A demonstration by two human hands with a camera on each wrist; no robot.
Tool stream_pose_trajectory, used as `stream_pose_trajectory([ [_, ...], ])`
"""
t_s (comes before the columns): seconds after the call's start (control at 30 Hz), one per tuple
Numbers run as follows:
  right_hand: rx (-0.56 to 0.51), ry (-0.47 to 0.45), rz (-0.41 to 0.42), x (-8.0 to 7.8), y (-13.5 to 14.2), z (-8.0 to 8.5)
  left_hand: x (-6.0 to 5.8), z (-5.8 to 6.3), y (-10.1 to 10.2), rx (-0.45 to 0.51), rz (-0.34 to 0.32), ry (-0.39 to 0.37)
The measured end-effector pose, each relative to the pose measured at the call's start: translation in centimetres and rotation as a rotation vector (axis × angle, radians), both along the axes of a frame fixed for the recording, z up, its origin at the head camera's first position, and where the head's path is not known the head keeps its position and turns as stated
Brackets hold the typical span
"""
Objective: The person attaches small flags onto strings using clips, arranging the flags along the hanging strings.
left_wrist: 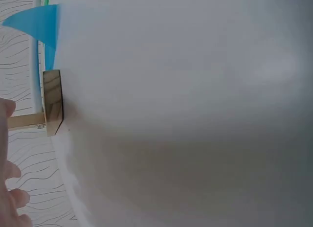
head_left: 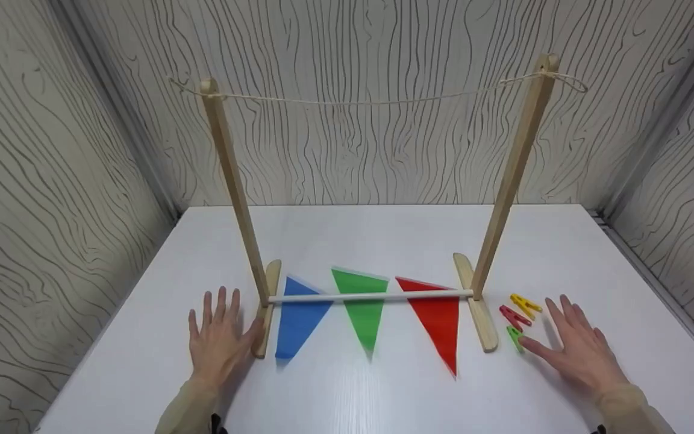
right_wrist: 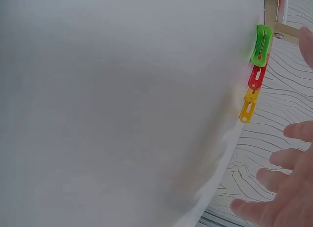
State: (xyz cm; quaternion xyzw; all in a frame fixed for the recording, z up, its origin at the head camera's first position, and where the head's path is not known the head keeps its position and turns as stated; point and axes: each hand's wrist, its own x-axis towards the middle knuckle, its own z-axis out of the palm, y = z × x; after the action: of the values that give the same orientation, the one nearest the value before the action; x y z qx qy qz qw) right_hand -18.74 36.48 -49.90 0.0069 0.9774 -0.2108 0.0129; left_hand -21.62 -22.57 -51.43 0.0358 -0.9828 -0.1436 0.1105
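Note:
My left hand point(head_left: 219, 343) is spread with straight fingers beside the left foot of a wooden stand point(head_left: 226, 157), its thumb close to that foot. On the right, my right hand point(head_left: 582, 352) is spread too, thumb tip near a green clothespin point(head_left: 515, 338). A red clothespin point(head_left: 515, 317) and a yellow clothespin point(head_left: 526, 305) lie just left of its fingers. Between the stand's feet lie three triangular flags: a blue flag point(head_left: 302, 322), a green flag point(head_left: 364, 310) and a red flag point(head_left: 437, 319). Neither hand holds anything.
A thin string point(head_left: 347, 102) hangs between the tops of the two posts, sagging slightly. Low down, a white rod point(head_left: 365, 296) joins the posts and passes over the flags. The white table point(head_left: 347, 241) ends at a wood-grain patterned panel point(head_left: 359, 157) behind, with similar panels at both sides.

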Motion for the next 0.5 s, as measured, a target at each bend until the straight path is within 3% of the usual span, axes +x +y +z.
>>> stream_pose_trajectory([
  [0.13,0.013,-0.006,-0.016,-0.1,-0.1,0.1,-0.1,0.1,0.7,-0.061,-0.002,0.179],
  [0.3,0.052,0.002,-0.034,-0.3,-0.5,0.3,-0.3,0.3,1.8,-0.115,-0.067,0.44],
  [0.5,0.069,0.002,-0.058,-0.4,-1.0,0.4,-0.6,0.5,3.8,-0.111,-0.169,0.597],
])
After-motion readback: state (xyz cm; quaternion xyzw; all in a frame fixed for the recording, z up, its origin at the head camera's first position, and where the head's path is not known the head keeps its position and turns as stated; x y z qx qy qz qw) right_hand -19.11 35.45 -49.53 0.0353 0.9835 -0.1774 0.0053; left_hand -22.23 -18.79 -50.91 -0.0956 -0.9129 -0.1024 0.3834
